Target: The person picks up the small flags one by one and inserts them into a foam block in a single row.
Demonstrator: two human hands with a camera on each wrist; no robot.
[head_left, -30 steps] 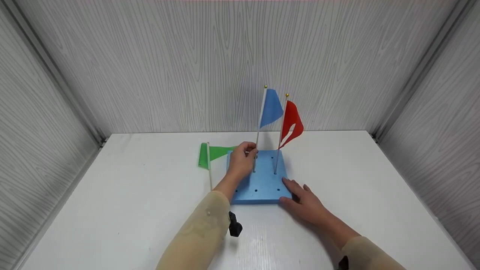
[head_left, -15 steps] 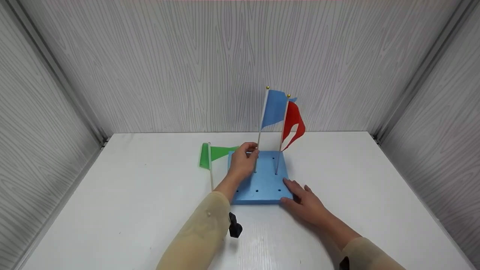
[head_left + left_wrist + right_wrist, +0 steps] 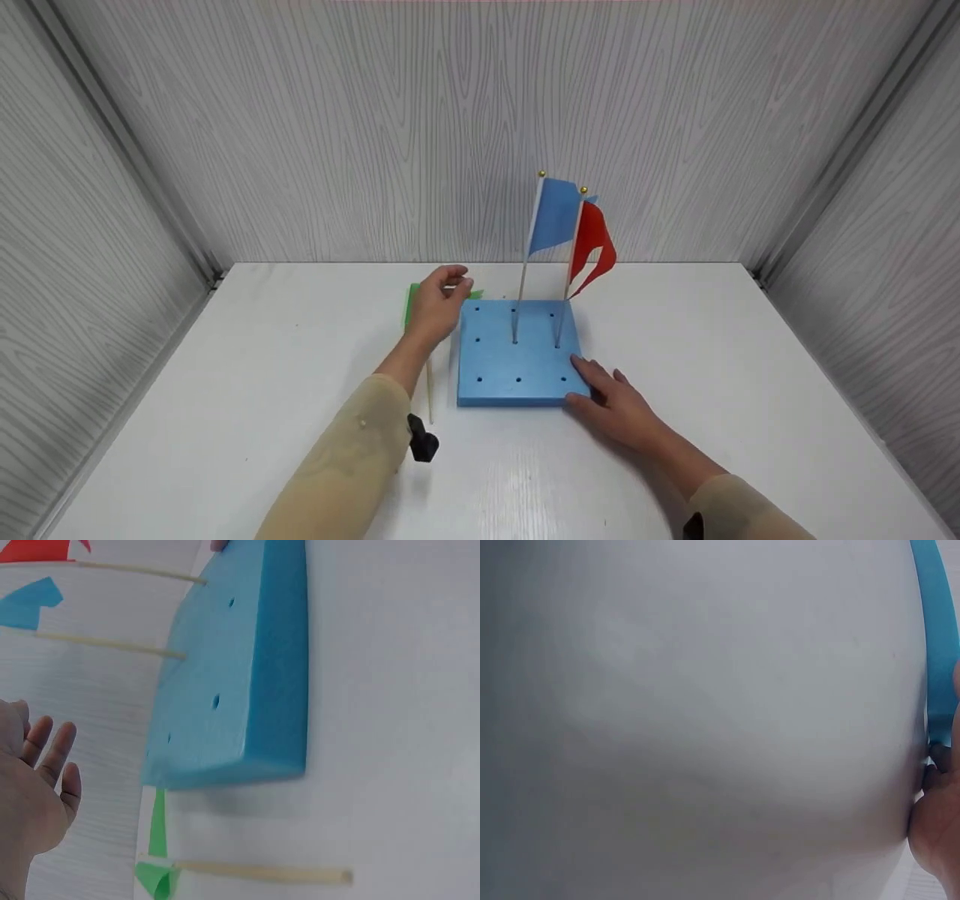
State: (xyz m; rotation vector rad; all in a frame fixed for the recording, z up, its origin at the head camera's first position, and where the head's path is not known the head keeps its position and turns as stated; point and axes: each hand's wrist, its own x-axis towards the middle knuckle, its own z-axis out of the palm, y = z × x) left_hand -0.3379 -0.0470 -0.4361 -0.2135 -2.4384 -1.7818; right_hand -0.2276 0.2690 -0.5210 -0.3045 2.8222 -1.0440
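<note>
A blue square board (image 3: 496, 360) with small holes lies on the table. Upright in its middle hole stands a blue flag (image 3: 553, 216) on a thin stick. A red flag (image 3: 591, 236) stands in a hole to its right, leaning slightly. My left hand (image 3: 439, 306), fingers loosely bent and holding nothing, is over a green flag (image 3: 409, 304) left of the board. That flag lies flat, its cloth partly hidden by the hand; its wooden stick (image 3: 262, 871) shows fully in the left wrist view. My right hand (image 3: 619, 411) rests at the board's front right corner, fingers extended along the edge.
The white table (image 3: 300, 420) extends around the board on both sides and in front. Grey wood-grain panels (image 3: 420, 135) close in the back and both sides. A small black device (image 3: 423, 439) sits at the left wrist.
My left hand has let go of the blue flag's stick and moved left over the green flag. The blue flag stays standing. The right hand remains at the board's corner.
</note>
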